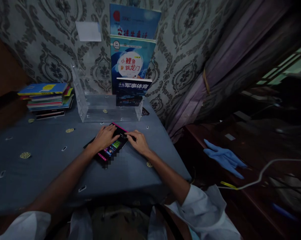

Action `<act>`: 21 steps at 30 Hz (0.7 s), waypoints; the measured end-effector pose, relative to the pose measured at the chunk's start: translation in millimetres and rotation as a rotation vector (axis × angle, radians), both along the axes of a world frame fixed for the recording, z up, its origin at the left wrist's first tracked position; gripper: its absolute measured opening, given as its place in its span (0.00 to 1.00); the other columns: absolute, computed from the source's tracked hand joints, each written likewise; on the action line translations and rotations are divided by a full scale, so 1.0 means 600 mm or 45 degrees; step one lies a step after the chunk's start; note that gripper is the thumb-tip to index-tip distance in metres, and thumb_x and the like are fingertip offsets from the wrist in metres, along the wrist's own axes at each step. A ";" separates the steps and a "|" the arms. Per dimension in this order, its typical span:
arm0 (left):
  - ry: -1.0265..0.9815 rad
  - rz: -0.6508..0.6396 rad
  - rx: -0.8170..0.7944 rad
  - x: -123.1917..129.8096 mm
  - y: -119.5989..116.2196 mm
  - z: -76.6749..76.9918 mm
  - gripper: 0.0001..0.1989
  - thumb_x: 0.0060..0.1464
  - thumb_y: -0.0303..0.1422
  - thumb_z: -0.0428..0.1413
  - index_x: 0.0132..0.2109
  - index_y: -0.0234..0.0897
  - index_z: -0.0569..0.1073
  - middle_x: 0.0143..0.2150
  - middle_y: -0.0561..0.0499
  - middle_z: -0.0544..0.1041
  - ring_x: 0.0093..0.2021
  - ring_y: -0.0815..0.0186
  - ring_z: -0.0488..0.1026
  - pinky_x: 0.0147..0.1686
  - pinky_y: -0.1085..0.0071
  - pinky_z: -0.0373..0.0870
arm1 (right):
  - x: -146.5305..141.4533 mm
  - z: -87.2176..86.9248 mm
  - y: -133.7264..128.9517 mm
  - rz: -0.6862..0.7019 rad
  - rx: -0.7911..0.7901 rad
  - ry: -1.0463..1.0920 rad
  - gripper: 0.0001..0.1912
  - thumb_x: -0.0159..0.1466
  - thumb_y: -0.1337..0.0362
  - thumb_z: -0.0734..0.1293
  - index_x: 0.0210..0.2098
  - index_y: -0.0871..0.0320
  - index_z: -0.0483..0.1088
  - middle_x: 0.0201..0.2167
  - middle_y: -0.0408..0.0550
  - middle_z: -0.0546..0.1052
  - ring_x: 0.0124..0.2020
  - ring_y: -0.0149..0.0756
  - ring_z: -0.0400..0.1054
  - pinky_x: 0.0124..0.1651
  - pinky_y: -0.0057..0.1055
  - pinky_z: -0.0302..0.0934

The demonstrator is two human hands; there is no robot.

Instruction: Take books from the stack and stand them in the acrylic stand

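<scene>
On the desk (52, 176), a black, pink-edged book (111, 150) lies at a slant beneath the hands: the left hand (105, 137) rests flat, fingers slightly spread, seemingly to steady it, while the right hand (138, 141) curls at its right edge — whether it pinches the cover, I cannot tell. Beyond, a clear rack (107, 115) holds three upright books (125, 63), shortest in front — an order that leaves each title showing.
</scene>
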State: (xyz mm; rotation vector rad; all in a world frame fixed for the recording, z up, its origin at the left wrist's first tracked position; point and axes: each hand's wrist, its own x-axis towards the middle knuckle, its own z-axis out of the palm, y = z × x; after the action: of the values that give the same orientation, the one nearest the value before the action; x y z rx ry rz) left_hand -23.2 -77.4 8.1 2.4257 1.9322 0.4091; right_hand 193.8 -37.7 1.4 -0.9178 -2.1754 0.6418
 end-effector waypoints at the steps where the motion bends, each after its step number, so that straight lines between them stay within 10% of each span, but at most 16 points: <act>1: 0.022 0.007 0.001 0.010 -0.005 0.003 0.28 0.66 0.46 0.49 0.62 0.29 0.69 0.66 0.34 0.68 0.69 0.49 0.61 0.66 0.50 0.56 | 0.001 -0.003 0.005 -0.010 -0.035 0.026 0.14 0.68 0.66 0.63 0.47 0.56 0.79 0.34 0.48 0.82 0.39 0.38 0.72 0.46 0.35 0.65; 9: 0.149 0.014 -0.038 0.075 -0.045 0.021 0.31 0.62 0.50 0.54 0.63 0.34 0.68 0.67 0.36 0.67 0.69 0.45 0.59 0.64 0.46 0.58 | 0.007 -0.021 0.023 -0.149 -0.126 0.084 0.17 0.68 0.65 0.61 0.52 0.56 0.75 0.43 0.50 0.82 0.46 0.41 0.74 0.52 0.38 0.65; 21: 0.271 0.060 -0.043 0.110 -0.055 0.052 0.14 0.64 0.35 0.53 0.51 0.31 0.75 0.56 0.36 0.77 0.59 0.49 0.72 0.53 0.58 0.72 | 0.014 -0.004 0.029 -0.135 -0.230 0.142 0.18 0.68 0.66 0.60 0.53 0.58 0.75 0.37 0.48 0.83 0.31 0.35 0.73 0.39 0.31 0.65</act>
State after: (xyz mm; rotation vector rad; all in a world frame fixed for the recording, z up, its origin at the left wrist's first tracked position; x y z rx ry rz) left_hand 42.5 -110.4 39.4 2.4976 2.0594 0.1217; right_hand 202.2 -20.5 -1.2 -1.0574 -1.9800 0.8271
